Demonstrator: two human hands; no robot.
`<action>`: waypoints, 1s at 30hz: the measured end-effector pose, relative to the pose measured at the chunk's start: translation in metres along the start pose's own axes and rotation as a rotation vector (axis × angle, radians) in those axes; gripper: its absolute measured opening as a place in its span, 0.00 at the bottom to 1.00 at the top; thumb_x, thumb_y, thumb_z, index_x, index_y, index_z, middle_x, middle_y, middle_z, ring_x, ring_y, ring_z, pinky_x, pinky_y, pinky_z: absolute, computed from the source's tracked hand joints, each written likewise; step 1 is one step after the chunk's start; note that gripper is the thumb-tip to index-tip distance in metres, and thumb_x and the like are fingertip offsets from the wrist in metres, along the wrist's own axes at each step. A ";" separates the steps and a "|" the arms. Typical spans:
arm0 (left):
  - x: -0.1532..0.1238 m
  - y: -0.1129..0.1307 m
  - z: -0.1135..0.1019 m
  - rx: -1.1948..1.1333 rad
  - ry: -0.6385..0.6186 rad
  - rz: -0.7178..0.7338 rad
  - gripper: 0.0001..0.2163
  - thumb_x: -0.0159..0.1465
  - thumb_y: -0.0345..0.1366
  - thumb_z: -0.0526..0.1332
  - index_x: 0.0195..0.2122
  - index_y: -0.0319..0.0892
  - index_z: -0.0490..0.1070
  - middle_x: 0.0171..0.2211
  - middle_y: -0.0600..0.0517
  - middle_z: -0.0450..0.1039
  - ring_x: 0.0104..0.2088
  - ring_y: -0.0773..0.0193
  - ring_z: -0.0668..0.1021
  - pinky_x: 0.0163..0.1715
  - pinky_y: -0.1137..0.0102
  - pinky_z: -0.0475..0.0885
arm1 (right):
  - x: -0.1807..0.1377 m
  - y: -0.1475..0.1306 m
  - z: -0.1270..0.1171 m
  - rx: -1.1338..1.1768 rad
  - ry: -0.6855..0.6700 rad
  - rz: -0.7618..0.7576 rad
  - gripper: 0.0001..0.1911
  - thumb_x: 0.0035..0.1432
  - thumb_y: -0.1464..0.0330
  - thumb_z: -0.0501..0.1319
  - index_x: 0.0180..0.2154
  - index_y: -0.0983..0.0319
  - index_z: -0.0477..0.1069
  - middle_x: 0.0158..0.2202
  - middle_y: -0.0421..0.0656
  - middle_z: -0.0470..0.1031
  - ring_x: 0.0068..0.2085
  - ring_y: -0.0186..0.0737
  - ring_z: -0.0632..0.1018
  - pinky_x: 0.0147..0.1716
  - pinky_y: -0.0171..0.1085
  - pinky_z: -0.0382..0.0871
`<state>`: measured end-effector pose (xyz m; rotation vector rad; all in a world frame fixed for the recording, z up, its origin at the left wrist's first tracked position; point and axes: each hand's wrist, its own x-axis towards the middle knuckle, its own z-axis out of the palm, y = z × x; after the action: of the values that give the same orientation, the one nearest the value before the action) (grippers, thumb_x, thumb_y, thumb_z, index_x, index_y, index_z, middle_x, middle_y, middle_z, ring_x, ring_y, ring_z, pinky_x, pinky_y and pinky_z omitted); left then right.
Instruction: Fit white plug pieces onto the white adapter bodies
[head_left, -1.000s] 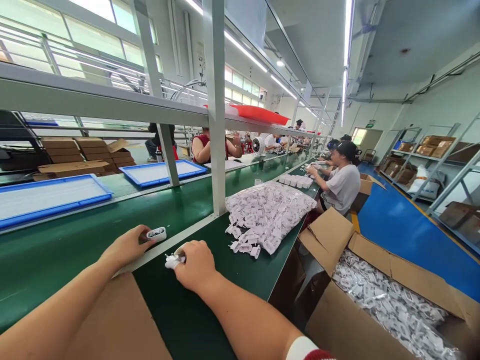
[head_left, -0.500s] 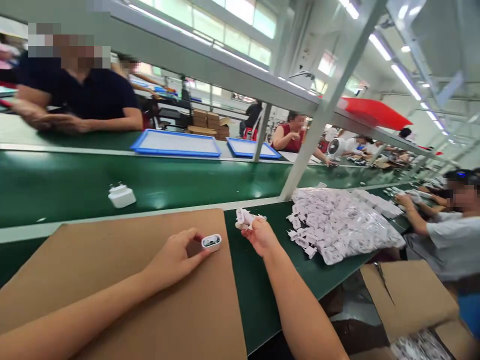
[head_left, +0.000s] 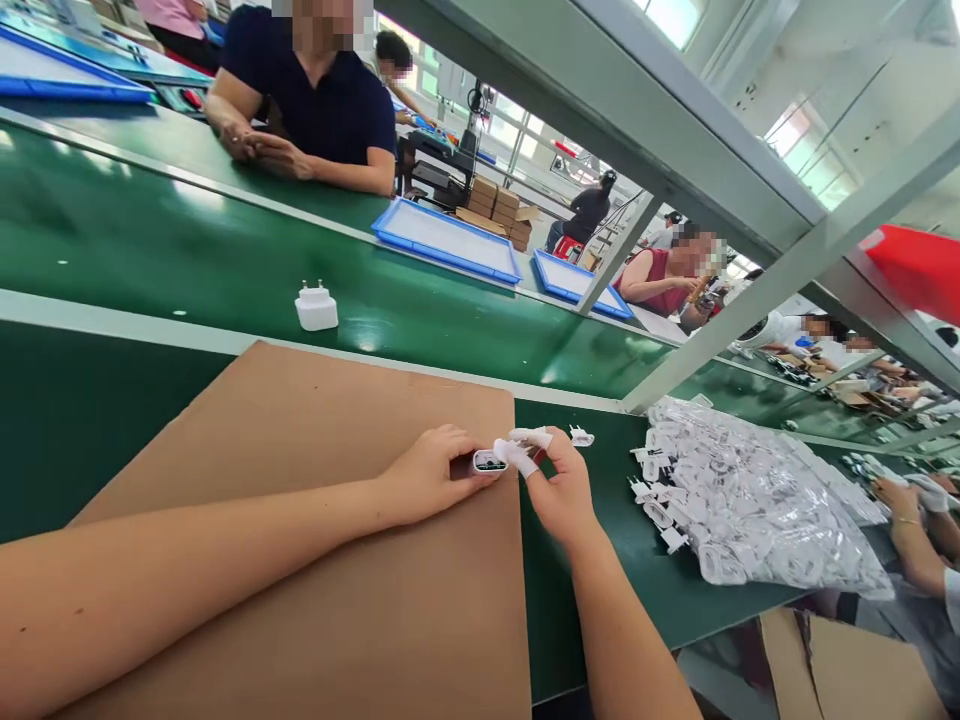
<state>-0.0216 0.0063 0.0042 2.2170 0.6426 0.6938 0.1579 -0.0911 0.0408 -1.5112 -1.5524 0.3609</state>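
My left hand point(head_left: 439, 468) rests on the cardboard sheet and grips a white charger housing point(head_left: 490, 462) between thumb and fingers. The housing's end facing me is uncovered, and dark circuit parts show inside. White finger covers are on the thumb and forefinger of my right hand point(head_left: 551, 475), which are pinched together right at the housing's right edge. Whatever they hold, if anything, is too small to make out. Just behind that hand lies a white plug cap with pins point(head_left: 581, 437) on the green table.
Cardboard point(head_left: 300, 430) covers the table before me. To the right lies a clear bag of white plug caps point(head_left: 765, 500), several spilled out. A white charger point(head_left: 316, 306) stands on the green belt point(head_left: 435, 330). A slanted metal post point(head_left: 750, 300) rises behind the bag. A co-worker point(head_left: 322, 110) sits opposite.
My right hand has come over to the housing in my left hand, its fingertips now at the housing's edge. The camera view has turned and tilted.
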 end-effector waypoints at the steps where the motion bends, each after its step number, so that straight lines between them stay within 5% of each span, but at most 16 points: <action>1: 0.000 -0.001 0.000 -0.009 0.003 0.004 0.15 0.63 0.50 0.63 0.41 0.45 0.77 0.35 0.50 0.80 0.39 0.56 0.76 0.42 0.63 0.68 | -0.001 -0.002 0.002 -0.095 -0.025 -0.081 0.13 0.63 0.69 0.59 0.47 0.55 0.77 0.39 0.44 0.75 0.42 0.42 0.74 0.42 0.41 0.70; 5: 0.000 -0.003 0.001 -0.035 0.012 0.030 0.14 0.63 0.50 0.63 0.34 0.44 0.76 0.33 0.50 0.79 0.36 0.57 0.75 0.40 0.63 0.68 | -0.002 -0.007 0.008 -0.306 -0.148 -0.215 0.22 0.59 0.79 0.55 0.50 0.55 0.75 0.43 0.46 0.75 0.46 0.44 0.72 0.45 0.43 0.71; 18: 0.000 0.001 0.000 -0.078 -0.005 -0.024 0.14 0.61 0.50 0.64 0.32 0.44 0.76 0.31 0.51 0.78 0.36 0.57 0.75 0.38 0.66 0.67 | 0.016 -0.016 0.007 -0.544 -0.328 -0.215 0.23 0.48 0.84 0.53 0.39 0.59 0.76 0.38 0.43 0.76 0.40 0.43 0.72 0.39 0.38 0.67; 22: 0.002 0.004 -0.003 -0.093 -0.009 -0.066 0.15 0.59 0.52 0.64 0.31 0.44 0.76 0.30 0.52 0.78 0.36 0.57 0.75 0.37 0.67 0.67 | 0.013 -0.016 0.011 -0.648 -0.247 -0.172 0.17 0.49 0.83 0.54 0.33 0.59 0.75 0.34 0.43 0.73 0.37 0.42 0.70 0.36 0.37 0.64; 26: 0.000 0.007 -0.001 -0.040 -0.028 -0.063 0.17 0.61 0.53 0.61 0.31 0.44 0.77 0.30 0.52 0.78 0.35 0.57 0.76 0.37 0.67 0.69 | 0.009 -0.018 0.014 -0.639 -0.224 -0.138 0.19 0.51 0.82 0.57 0.39 0.58 0.77 0.37 0.42 0.75 0.39 0.41 0.72 0.38 0.36 0.65; 30: -0.005 0.003 0.004 -0.055 0.005 -0.135 0.22 0.60 0.56 0.61 0.44 0.43 0.76 0.40 0.50 0.81 0.40 0.54 0.80 0.41 0.67 0.73 | 0.003 -0.012 0.018 -0.587 -0.219 -0.134 0.16 0.53 0.77 0.61 0.43 0.58 0.77 0.38 0.41 0.77 0.41 0.41 0.74 0.40 0.35 0.66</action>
<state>-0.0220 -0.0008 0.0022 2.1006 0.7589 0.6406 0.1370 -0.0839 0.0407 -1.8354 -2.0402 -0.0196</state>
